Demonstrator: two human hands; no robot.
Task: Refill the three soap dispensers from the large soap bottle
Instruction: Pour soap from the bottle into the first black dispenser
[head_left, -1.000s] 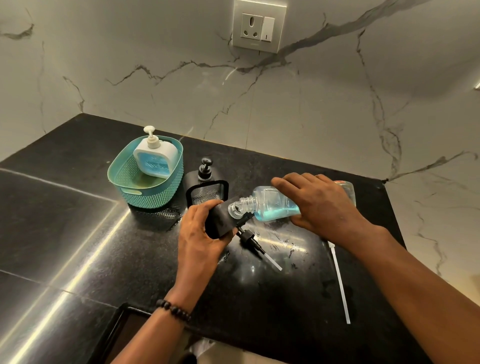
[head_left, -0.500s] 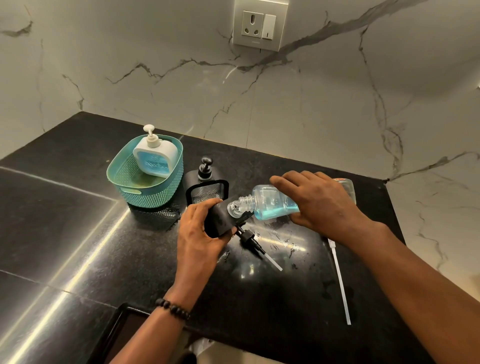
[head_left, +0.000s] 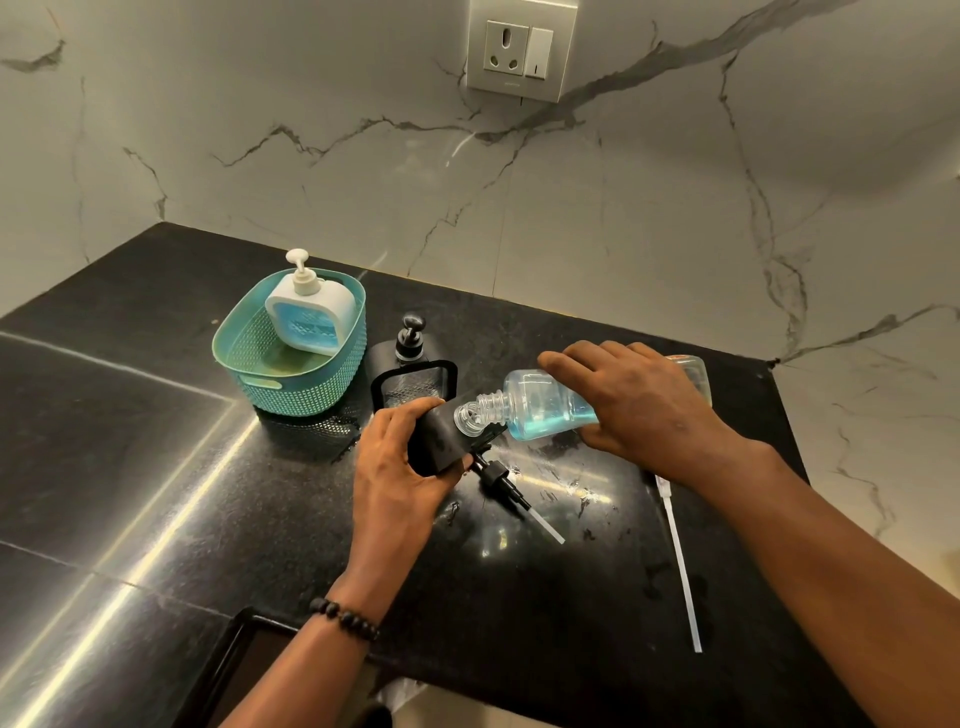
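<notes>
Since the earlier frame, little has shifted: the clear soap bottle (head_left: 550, 410) stays tipped on its side, neck against the black dispenser (head_left: 441, 436). In the head view, the right hand (head_left: 639, 405) has its grip curled over the bottle, which holds blue liquid. The left hand (head_left: 400, 467) wraps its grip around the black dispenser, near the middle of the black desk (head_left: 156, 467). A black pump head (head_left: 501, 480) lies just beside it. Toward the desk's back edge stand a second black dispenser (head_left: 410, 358) and a teal basket (head_left: 291, 384) holding a white dispenser (head_left: 311, 317).
</notes>
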